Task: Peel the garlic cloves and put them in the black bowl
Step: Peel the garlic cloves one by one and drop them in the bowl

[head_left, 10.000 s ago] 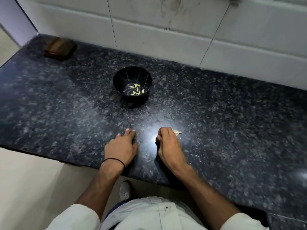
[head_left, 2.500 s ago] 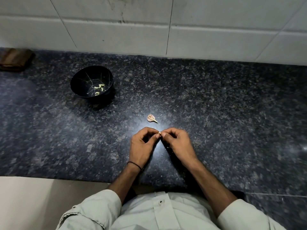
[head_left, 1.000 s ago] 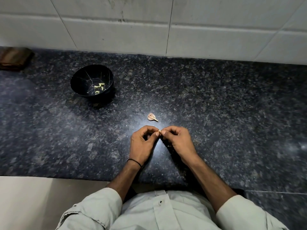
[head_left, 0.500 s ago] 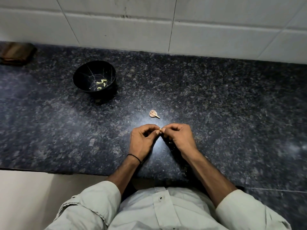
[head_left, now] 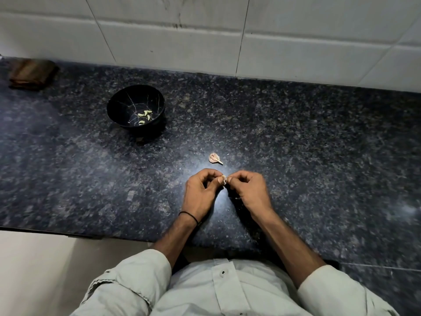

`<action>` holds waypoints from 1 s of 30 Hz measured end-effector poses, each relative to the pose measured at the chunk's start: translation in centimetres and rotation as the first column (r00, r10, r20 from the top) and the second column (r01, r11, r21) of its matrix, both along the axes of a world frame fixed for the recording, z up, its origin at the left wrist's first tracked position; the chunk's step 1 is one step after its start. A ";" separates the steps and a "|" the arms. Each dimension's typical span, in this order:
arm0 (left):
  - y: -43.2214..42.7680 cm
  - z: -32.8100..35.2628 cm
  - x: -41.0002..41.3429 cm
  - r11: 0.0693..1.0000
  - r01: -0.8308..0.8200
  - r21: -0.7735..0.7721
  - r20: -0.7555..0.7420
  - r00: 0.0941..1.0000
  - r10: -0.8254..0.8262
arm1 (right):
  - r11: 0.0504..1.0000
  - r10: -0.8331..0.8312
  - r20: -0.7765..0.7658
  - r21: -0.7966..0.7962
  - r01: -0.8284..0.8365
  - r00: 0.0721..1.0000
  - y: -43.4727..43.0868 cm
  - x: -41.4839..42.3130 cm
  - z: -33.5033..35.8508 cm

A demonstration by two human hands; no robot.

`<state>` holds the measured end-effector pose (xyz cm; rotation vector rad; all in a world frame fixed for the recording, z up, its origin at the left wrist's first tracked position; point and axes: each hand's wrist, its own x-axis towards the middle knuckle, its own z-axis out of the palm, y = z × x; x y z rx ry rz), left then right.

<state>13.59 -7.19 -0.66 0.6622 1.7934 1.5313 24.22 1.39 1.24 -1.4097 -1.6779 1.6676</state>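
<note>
Two hands, yours, meet above the near part of the dark speckled counter [head_left: 319,144], just in front of your body. Your left hand [head_left: 200,192] and your right hand [head_left: 248,190] both have the fingers curled, and their fingertips come together on one small garlic clove [head_left: 224,179], which they pinch from both sides. Only a pale bit of this clove shows between the fingertips, so you cannot tell how much skin is on it. A thin black band [head_left: 189,215] goes around your left wrist, and the light sleeves [head_left: 136,277] are rolled up on both arms. Just beyond your hands, apart from them, a pinkish garlic piece [head_left: 214,158] with a small tail lies on the counter; whether it is a whole clove or only loose skin is not clear. The black bowl [head_left: 123,101] stands upright farther back and to the left, well apart from the hands, and a few peeled cloves [head_left: 144,116] lie at its bottom. A brown object [head_left: 32,74] rests at the far left, close to the tiled wall [head_left: 296,53] behind the counter.
</note>
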 end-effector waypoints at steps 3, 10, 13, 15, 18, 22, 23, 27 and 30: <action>0.1 0.2 0.0 1.000 -0.009 0.002 0.031 0.999 0.009 | 0.999 0.024 0.028 0.021 -0.024 0.999 0.0 0.1 0.1; 0.1 0.1 -0.1 1.000 -0.020 0.017 0.008 1.000 0.020 | 0.965 0.108 0.157 0.220 -0.142 0.982 -0.3 0.3 0.6; 0.2 0.3 -0.1 1.000 -0.021 0.015 -0.004 1.000 0.021 | 0.937 0.129 0.207 0.294 -0.187 0.970 -0.2 0.1 0.7; 0.2 0.2 -0.2 1.000 -0.014 -0.003 -0.029 0.999 0.014 | 0.927 0.141 0.224 0.312 -0.208 0.964 -0.1 0.1 0.5; 0.3 0.1 -0.4 0.999 -0.005 -0.032 -0.067 0.998 0.003 | 0.915 0.170 0.214 0.327 -0.235 0.962 0.2 0.4 0.0; 0.4 0.3 -0.2 0.997 -0.004 -0.079 -0.176 0.984 -0.010 | 0.921 0.218 0.198 0.283 -0.268 0.956 0.3 0.6 -0.1; 0.4 0.3 -0.2 0.996 -0.005 -0.087 -0.192 0.981 -0.012 | 0.917 0.216 0.193 0.297 -0.267 0.957 0.2 0.5 0.0; 0.4 0.1 -0.1 0.997 -0.002 -0.077 -0.156 0.988 -0.010 | 0.899 0.190 0.168 0.366 -0.241 0.967 -0.1 0.3 0.1; 0.3 0.0 0.1 0.999 0.006 -0.035 -0.103 0.995 -0.009 | 0.891 0.168 0.185 0.392 -0.229 0.968 -0.1 0.2 0.2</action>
